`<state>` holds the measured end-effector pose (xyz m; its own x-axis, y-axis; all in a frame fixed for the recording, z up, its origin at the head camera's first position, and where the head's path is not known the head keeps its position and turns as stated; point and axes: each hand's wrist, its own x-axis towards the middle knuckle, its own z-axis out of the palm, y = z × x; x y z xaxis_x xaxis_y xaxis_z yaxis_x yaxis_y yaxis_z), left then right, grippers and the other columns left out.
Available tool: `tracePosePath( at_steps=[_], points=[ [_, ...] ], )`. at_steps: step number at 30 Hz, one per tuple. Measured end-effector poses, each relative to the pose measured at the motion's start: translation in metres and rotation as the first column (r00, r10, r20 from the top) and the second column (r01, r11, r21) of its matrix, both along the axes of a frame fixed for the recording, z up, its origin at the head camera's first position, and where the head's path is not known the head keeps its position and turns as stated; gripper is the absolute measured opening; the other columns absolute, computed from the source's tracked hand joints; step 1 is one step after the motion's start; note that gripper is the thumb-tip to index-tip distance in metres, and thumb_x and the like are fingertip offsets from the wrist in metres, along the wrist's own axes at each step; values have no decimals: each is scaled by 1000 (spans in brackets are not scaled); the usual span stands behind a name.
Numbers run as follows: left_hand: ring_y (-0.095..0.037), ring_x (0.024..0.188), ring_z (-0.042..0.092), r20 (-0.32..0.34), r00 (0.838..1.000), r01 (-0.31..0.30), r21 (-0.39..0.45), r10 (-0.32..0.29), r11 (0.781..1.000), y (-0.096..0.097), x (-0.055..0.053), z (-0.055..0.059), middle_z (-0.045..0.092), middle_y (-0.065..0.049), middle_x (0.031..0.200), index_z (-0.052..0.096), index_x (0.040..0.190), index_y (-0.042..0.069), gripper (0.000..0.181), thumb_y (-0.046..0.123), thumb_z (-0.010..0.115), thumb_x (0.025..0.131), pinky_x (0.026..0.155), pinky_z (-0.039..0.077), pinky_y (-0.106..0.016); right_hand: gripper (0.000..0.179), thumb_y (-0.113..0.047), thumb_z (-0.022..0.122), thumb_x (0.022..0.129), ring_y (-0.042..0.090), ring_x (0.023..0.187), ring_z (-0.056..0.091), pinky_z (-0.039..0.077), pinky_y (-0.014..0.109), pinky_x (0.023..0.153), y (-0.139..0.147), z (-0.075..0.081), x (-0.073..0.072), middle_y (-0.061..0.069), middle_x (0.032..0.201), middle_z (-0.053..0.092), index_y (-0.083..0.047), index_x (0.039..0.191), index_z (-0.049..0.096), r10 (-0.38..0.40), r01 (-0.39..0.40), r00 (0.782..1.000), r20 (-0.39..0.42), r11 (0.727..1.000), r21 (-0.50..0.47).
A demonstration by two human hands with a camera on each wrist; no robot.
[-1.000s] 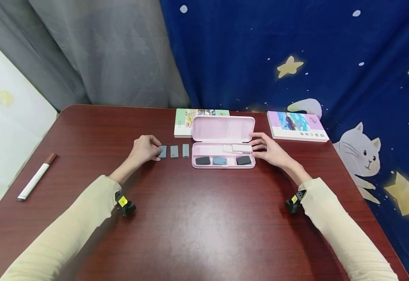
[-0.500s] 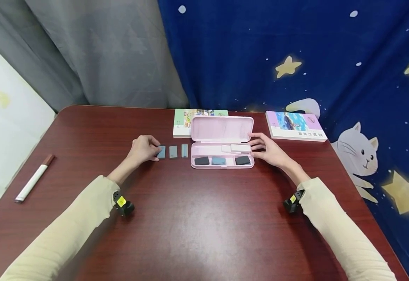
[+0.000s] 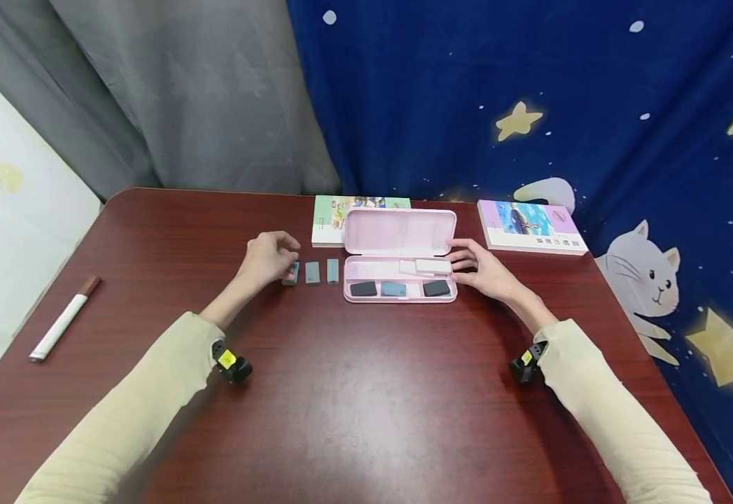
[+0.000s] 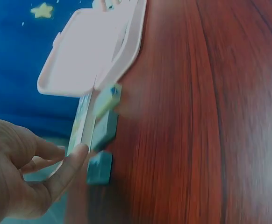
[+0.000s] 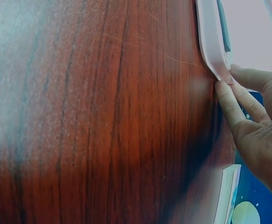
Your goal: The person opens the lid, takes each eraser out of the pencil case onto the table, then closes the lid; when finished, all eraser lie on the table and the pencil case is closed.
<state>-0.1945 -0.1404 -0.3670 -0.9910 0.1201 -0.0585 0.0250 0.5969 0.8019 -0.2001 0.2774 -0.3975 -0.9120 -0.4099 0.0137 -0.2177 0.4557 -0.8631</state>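
My left hand (image 3: 267, 257) hovers over the leftmost of three small blue-grey erasers (image 3: 292, 274) lined up on the table. In the left wrist view, the fingers of that hand (image 4: 28, 175) are loosely extended close beside the nearest eraser (image 4: 100, 168), with nothing pinched between them. Right of the row stands a pink pencil case (image 3: 400, 232), its lid raised. Two dark blocks (image 3: 362, 288), a blue one (image 3: 393, 288) and a white one (image 3: 433, 266) lie inside. My right hand (image 3: 486, 271) pinches the case's right end, thumb on the rim (image 5: 224, 77) and fingers outside.
Behind the case lies a green-covered book (image 3: 327, 222); another book with a purple cover (image 3: 533, 226) is at the back right. A white marker with a brown cap (image 3: 64, 320) rests on the left of the table (image 3: 366, 392). Curtains hang behind the back edge.
My left hand has lifted off the leftmost eraser and shifted slightly up and right, its fingers letting go. The right hand has stayed at the pencil case.
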Motion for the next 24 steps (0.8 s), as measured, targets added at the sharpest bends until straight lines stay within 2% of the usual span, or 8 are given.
tracePosePath(
  at_steps=[7, 9, 11, 15, 18, 20, 24],
  points=[
    [-20, 53, 67, -29, 999, 31, 19, -31, 999, 41, 0, 2, 69, -21, 79, 65, 105, -4, 17, -1, 59, 90, 46, 54, -25, 61, 9, 65, 86, 39, 111, 55, 51, 30, 90, -2, 0, 0, 27, 124, 55, 3, 141, 38, 6, -6, 1000, -20, 1000, -18],
    [-20, 52, 66, -29, 999, 45, 29, -44, 999, 54, 1, 2, 69, -20, 79, 66, 105, -3, 17, -1, 59, 89, 45, 54, -25, 61, 9, 65, 86, 39, 112, 54, 50, 36, 92, -3, 0, -1, 27, 124, 55, 2, 141, 38, 5, -6, 1000, -12, 1000, -21],
    [-18, 50, 65, -24, 998, 60, 44, -59, 997, 66, 1, 2, 69, -21, 79, 66, 106, -3, 18, -2, 58, 89, 45, 54, -25, 62, 10, 65, 86, 40, 113, 54, 49, 41, 93, -3, 0, -2, 28, 125, 54, 3, 141, 37, 4, -4, 1000, -3, 1000, -20],
    [-19, 51, 65, -17, 994, 107, 80, -106, 991, 89, 2, 0, 68, -22, 78, 65, 108, -4, 20, -3, 57, 90, 48, 55, -25, 62, 9, 65, 87, 39, 114, 54, 49, 43, 94, -2, 1, -1, 27, 126, 53, 2, 142, 36, -2, 3, 1000, 11, 1000, -14],
    [-21, 52, 66, -6, 989, 145, 120, -145, 982, 107, 4, -1, 68, -22, 77, 65, 109, -4, 20, -2, 59, 91, 50, 57, -29, 62, 8, 65, 87, 38, 113, 54, 48, 44, 95, -1, 2, 0, 26, 126, 53, 1, 142, 37, -13, 13, 1000, 9, 1000, -11],
    [-22, 52, 66, 4, 985, 169, 153, -172, 974, 117, 6, -2, 67, -23, 76, 64, 110, -4, 20, -2, 60, 91, 51, 58, -32, 61, 8, 65, 87, 38, 113, 54, 46, 49, 96, -1, 2, 0, 26, 126, 54, 1, 142, 38, -14, 14, 1000, 6, 1000, -13],
    [-22, 52, 65, 26, 972, 224, 223, -235, 949, 138, 8, -4, 67, -24, 77, 64, 110, -7, 21, -3, 60, 90, 52, 58, -33, 62, 9, 65, 86, 39, 113, 54, 48, 46, 95, 1, -1, 0, 26, 126, 54, 1, 141, 38, -6, 6, 1000, 6, 1000, -23]
  ],
)
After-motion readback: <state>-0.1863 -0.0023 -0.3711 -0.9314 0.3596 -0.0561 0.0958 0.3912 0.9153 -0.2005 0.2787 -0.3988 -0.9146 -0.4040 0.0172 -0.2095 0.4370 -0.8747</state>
